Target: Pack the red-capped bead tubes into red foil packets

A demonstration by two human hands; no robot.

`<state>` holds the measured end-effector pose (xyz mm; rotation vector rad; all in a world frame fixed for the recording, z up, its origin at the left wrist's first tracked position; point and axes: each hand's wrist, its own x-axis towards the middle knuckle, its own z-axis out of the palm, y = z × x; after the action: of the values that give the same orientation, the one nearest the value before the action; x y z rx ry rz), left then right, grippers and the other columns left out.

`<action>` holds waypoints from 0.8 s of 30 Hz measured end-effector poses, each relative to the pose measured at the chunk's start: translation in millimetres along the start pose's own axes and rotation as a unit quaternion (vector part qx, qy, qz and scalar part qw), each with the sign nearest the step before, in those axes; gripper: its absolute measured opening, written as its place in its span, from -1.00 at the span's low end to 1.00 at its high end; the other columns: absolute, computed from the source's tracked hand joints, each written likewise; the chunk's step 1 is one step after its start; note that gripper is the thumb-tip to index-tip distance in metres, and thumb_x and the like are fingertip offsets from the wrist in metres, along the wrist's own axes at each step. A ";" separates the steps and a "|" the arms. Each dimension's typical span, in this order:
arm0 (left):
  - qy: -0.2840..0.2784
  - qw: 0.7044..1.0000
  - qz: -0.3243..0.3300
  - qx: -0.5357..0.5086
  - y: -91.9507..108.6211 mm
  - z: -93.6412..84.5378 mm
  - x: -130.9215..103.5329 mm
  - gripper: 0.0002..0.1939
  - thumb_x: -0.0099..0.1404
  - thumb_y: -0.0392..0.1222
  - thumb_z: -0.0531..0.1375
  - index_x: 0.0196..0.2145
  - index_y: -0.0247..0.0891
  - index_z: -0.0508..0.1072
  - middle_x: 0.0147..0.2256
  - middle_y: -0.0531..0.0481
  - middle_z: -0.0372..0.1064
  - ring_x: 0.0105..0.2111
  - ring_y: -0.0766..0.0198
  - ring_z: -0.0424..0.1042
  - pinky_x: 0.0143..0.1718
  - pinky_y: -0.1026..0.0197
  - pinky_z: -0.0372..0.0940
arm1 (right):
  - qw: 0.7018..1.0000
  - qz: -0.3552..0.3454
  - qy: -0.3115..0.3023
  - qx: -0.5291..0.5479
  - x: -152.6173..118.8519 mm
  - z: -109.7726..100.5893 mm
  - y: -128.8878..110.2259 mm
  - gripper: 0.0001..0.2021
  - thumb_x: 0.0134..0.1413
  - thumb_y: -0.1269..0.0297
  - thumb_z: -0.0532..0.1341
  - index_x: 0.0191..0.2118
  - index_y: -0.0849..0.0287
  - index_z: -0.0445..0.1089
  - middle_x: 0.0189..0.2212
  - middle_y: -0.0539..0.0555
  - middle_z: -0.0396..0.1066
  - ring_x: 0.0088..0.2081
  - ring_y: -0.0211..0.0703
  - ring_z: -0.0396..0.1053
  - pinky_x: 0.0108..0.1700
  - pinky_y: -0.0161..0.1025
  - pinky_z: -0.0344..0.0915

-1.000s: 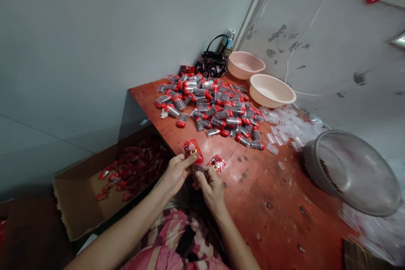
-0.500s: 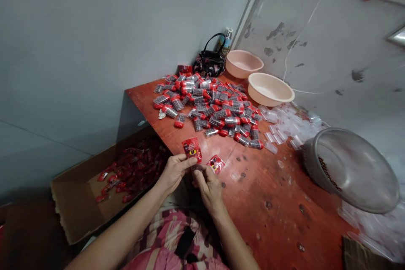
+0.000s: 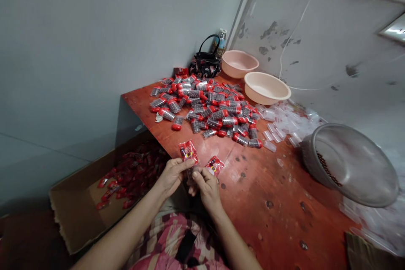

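Just over the table's near edge, my left hand (image 3: pixel 172 176) pinches a small red printed packet (image 3: pixel 187 151) between thumb and fingers. My right hand (image 3: pixel 205 184) is closed close beside it, thumb and fingers gripping a small clear container with dark contents (image 3: pixel 190 171). That container sits against the lower end of the packet; fingers cover much of it, so I cannot tell whether it is inside. A second red packet (image 3: pixel 214 164) lies on the table right behind my right hand.
Filled clear containers with red caps (image 3: pixel 218 114) are heaped on the red table (image 3: pixel 253 206). Empty clear containers (image 3: pixel 278 120) lie beyond, near two plastic basins (image 3: pixel 267 88). A tilted grey bowl (image 3: pixel 354 164) holds brown beads. Left below, a cardboard box (image 3: pixel 74 211) contains red packets.
Both hands stay together at the table edge. The packet in my left hand has tilted and shifted slightly left, and my right fingers have moved a little. The view has shifted slightly.
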<state>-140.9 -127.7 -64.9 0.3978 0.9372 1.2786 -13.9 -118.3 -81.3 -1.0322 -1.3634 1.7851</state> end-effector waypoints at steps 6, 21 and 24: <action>0.075 0.995 0.046 0.041 -2.7 5.4 3.3 -0.80 -0.02 -0.20 0.30 -0.62 -0.39 0.41 -0.71 0.04 0.30 -0.70 0.35 0.27 -0.63 0.28 0.18 | 0.993 -0.035 0.055 -0.095 -1.5 -1.1 -3.8 -0.77 0.07 0.13 0.12 -0.30 0.20 0.35 -0.58 -0.04 0.33 -0.62 -0.33 0.28 -0.60 -0.41 0.19; 0.072 0.997 0.005 0.002 -2.4 14.8 0.9 -0.75 -0.02 -0.16 0.29 -0.41 -0.43 0.49 -0.61 -0.04 0.37 -0.71 0.35 0.29 -0.73 0.33 0.15 | 0.988 -0.048 0.056 -0.134 -3.9 -0.6 -2.6 -0.80 0.05 0.16 0.14 -0.28 0.16 0.37 -0.65 -0.07 0.31 -0.64 -0.32 0.25 -0.59 -0.41 0.18; 0.040 0.999 -0.012 0.009 -6.1 17.1 -1.9 -0.70 0.02 -0.13 0.26 -0.34 -0.44 0.48 -0.68 0.01 0.31 -0.78 0.33 0.24 -0.81 0.30 0.13 | 0.998 -0.032 0.030 -0.051 -4.5 1.1 0.6 -0.79 0.08 0.15 0.11 -0.30 0.18 0.35 -0.68 -0.08 0.29 -0.68 -0.34 0.23 -0.62 -0.42 0.17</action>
<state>-123.8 -127.3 -58.5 0.3518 1.0192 1.2729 -12.7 -122.7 -80.8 -1.0746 -1.4467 1.6403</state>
